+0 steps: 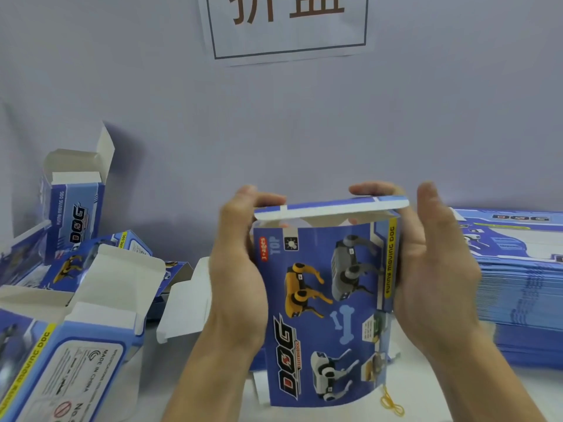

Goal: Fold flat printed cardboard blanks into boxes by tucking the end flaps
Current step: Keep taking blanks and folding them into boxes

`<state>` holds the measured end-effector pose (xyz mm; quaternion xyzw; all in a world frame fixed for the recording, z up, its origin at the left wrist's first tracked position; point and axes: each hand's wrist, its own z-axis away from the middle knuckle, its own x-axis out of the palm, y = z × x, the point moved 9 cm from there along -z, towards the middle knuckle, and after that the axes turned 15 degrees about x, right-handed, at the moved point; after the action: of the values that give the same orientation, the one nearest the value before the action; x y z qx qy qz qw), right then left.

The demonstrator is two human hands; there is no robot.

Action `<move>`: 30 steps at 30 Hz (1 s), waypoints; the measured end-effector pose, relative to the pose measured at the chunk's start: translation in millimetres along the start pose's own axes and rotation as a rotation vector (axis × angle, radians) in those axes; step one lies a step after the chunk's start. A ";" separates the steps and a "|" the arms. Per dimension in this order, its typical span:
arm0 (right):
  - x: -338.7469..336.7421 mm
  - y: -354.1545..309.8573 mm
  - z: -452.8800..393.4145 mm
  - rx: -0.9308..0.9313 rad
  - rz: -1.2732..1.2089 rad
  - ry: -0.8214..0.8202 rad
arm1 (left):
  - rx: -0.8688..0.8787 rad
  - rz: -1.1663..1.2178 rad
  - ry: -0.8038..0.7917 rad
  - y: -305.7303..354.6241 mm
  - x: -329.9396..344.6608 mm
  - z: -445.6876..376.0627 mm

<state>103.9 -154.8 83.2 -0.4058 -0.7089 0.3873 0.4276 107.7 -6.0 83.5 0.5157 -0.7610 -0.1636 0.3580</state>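
Observation:
I hold a blue printed box (326, 300) upright in front of me; it shows toy robot dogs and the word DOG. My left hand (240, 266) grips its left side, thumb curled over the top edge. My right hand (432, 269) grips the right side, and its fingers press down on the top flap (332, 207). That flap lies almost flat over the opening, with a narrow gap under it where white inner flaps show. The box's lower end is open towards me.
A tall stack of flat blue blanks (518, 284) lies on the right of the white table (457, 391). Several folded boxes (76, 269) with open white flaps are piled on the left. A yellow rubber band (391, 403) lies near the box's bottom corner. A paper sign (286, 22) hangs on the wall.

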 end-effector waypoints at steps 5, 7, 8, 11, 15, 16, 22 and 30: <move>-6.2 -7.2 -8.3 -0.076 0.213 0.115 | 0.064 -0.105 -0.076 -1.3 7.4 -3.4; -3.7 -6.4 -5.8 -0.086 0.174 0.102 | 0.082 -0.098 -0.084 0.0 9.4 -4.2; -3.3 -7.7 -3.7 -0.090 0.157 0.116 | 0.095 -0.098 -0.090 0.8 10.0 -4.5; -9.8 -9.1 -1.7 -0.098 0.108 0.182 | 0.125 -0.121 -0.086 1.6 7.1 -5.5; -11.7 -8.4 -3.2 -0.096 0.045 0.166 | 0.128 -0.107 -0.133 1.4 6.9 -5.8; -11.4 -8.2 -2.9 -0.097 0.027 0.149 | 0.126 -0.095 -0.139 2.1 6.2 -5.3; -6.7 -10.7 -6.5 -0.079 0.007 0.032 | 0.097 -0.060 -0.158 0.5 3.0 -4.8; -10.5 -6.9 -4.9 0.005 0.009 0.080 | 0.091 -0.094 -0.127 -2.3 0.6 -6.5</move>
<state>109.9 -165.9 88.0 -0.4230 -0.6883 0.3747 0.4548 113.8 -6.7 86.8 0.5552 -0.7637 -0.1782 0.2771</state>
